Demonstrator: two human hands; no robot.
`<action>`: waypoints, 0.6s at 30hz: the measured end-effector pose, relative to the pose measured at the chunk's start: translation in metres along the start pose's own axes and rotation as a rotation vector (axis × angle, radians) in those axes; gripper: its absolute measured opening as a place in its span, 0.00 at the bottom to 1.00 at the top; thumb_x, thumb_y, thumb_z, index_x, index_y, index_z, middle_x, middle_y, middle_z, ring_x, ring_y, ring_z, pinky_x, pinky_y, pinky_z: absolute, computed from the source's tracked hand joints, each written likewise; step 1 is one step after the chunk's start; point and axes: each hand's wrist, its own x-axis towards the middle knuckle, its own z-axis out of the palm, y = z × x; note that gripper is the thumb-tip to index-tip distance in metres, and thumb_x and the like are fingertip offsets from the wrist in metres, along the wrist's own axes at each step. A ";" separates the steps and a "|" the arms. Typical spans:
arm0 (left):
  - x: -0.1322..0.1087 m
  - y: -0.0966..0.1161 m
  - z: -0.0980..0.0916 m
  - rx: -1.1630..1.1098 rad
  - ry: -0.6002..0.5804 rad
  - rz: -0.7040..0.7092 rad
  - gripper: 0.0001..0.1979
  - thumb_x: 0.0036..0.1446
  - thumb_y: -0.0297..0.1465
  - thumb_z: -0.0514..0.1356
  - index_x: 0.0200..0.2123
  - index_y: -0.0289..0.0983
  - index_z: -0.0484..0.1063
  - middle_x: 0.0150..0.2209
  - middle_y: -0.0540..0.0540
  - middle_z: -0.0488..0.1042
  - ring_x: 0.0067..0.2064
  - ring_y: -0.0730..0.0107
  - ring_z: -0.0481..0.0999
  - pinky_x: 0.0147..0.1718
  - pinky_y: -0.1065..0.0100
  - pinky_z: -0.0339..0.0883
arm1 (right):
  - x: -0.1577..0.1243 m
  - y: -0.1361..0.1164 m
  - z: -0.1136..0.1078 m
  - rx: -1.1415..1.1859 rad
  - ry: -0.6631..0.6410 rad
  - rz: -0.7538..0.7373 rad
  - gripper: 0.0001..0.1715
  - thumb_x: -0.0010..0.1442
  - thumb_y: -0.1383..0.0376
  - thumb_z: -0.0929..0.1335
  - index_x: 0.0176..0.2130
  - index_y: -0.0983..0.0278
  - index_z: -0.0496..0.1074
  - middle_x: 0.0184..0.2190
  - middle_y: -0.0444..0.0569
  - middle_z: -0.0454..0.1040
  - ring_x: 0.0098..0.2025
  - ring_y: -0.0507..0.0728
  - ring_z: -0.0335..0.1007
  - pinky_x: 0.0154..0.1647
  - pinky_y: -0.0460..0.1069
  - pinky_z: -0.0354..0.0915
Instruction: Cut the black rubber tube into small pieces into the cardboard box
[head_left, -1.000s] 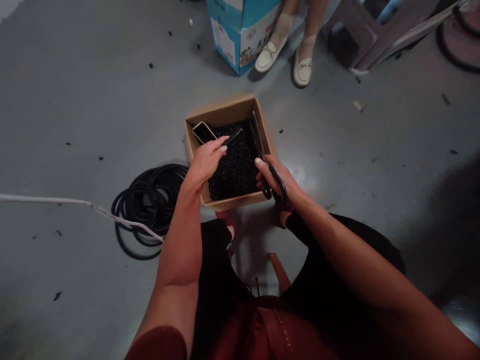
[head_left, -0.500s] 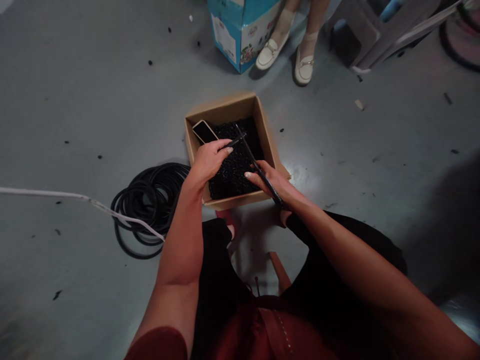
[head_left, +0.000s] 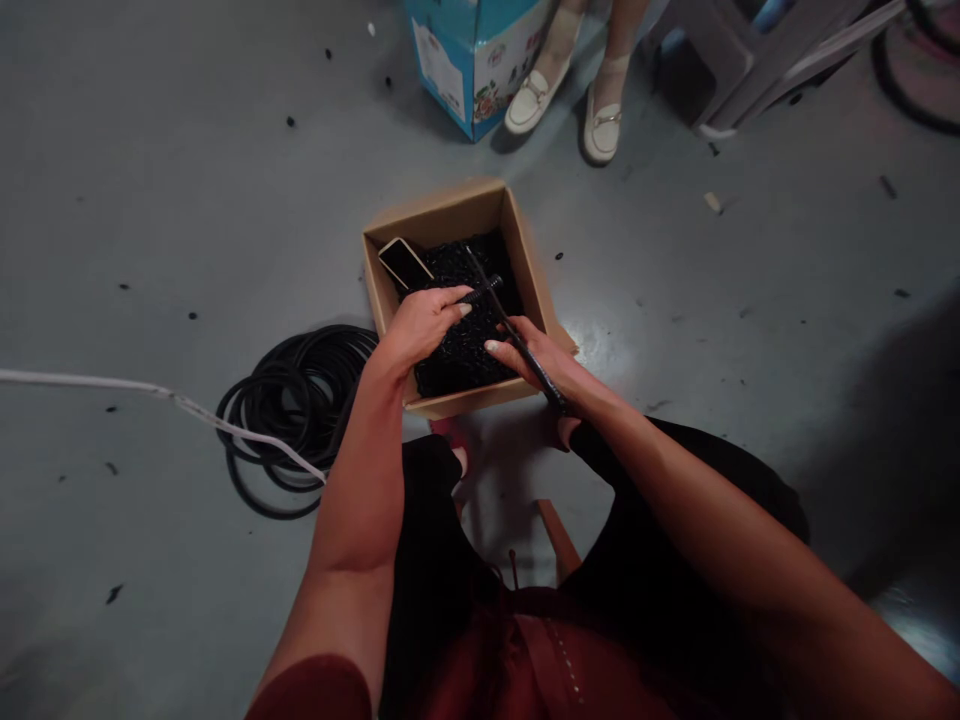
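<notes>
My left hand (head_left: pixel 426 322) is closed round a short black ribbed strip (head_left: pixel 480 292), which sticks out to the right past the fingertips. A long, thin dark tool (head_left: pixel 549 386) lies along my right hand (head_left: pixel 538 352), whose fingers are wrapped round it. Its narrow end crosses the strip; whether it has one blade or two I cannot tell. Both hands are above an open cardboard box (head_left: pixel 480 403) holding a heap of small black pieces (head_left: pixel 459 358). A flat black rectangle with a pale edge (head_left: pixel 406 264), like a phone, leans in the box's far left corner.
A coil of black tubing (head_left: pixel 259 400) lies left of the box, with a white cable (head_left: pixel 97 378) across it. Beyond stand a blue carton (head_left: pixel 442 60), a person's feet in white shoes (head_left: pixel 602 130) and a grey plastic stool (head_left: pixel 720 80). Small black scraps dot the floor.
The ribbed strip has shifted slightly right and towards me, and its end now shows farther past the tool. Both hands stay nearly in place; the whole view has slid a little.
</notes>
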 end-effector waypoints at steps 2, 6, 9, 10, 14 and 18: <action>0.000 0.000 0.001 -0.003 -0.005 -0.003 0.19 0.60 0.29 0.54 0.52 0.40 0.74 0.56 0.47 0.73 0.58 0.64 0.69 0.60 0.61 0.57 | -0.001 -0.002 0.000 0.002 0.008 -0.006 0.33 0.58 0.42 0.63 0.52 0.62 0.63 0.46 0.55 0.73 0.46 0.63 0.69 0.44 0.56 0.63; 0.001 0.002 0.004 -0.019 -0.008 -0.005 0.19 0.59 0.29 0.54 0.53 0.39 0.73 0.55 0.46 0.73 0.58 0.64 0.69 0.59 0.62 0.58 | -0.004 -0.010 -0.002 -0.007 0.018 0.052 0.27 0.61 0.44 0.59 0.47 0.60 0.65 0.38 0.51 0.73 0.40 0.61 0.70 0.39 0.54 0.63; 0.001 0.002 0.004 -0.040 -0.005 -0.008 0.19 0.59 0.29 0.54 0.53 0.37 0.73 0.56 0.44 0.72 0.57 0.64 0.69 0.59 0.61 0.58 | -0.004 -0.013 -0.002 -0.041 0.022 0.113 0.24 0.62 0.44 0.59 0.45 0.59 0.65 0.34 0.49 0.72 0.36 0.61 0.69 0.35 0.53 0.61; 0.001 0.001 0.003 -0.045 -0.004 -0.009 0.20 0.59 0.29 0.54 0.53 0.36 0.73 0.56 0.44 0.72 0.57 0.64 0.69 0.59 0.62 0.58 | -0.003 -0.013 -0.002 -0.053 0.025 0.119 0.24 0.61 0.45 0.59 0.44 0.59 0.65 0.33 0.49 0.72 0.36 0.61 0.68 0.35 0.53 0.61; 0.001 -0.001 0.003 -0.046 -0.016 -0.006 0.19 0.59 0.29 0.54 0.53 0.37 0.73 0.55 0.45 0.73 0.56 0.65 0.70 0.58 0.63 0.58 | -0.001 -0.009 -0.001 -0.093 0.026 0.086 0.22 0.62 0.46 0.59 0.43 0.59 0.65 0.32 0.50 0.72 0.37 0.61 0.68 0.36 0.53 0.60; 0.002 -0.003 0.003 0.000 -0.045 -0.006 0.19 0.59 0.30 0.53 0.51 0.38 0.75 0.49 0.47 0.77 0.49 0.65 0.74 0.52 0.64 0.62 | 0.001 -0.003 0.001 -0.137 0.020 0.075 0.21 0.61 0.46 0.59 0.40 0.60 0.65 0.30 0.49 0.71 0.34 0.59 0.67 0.34 0.52 0.58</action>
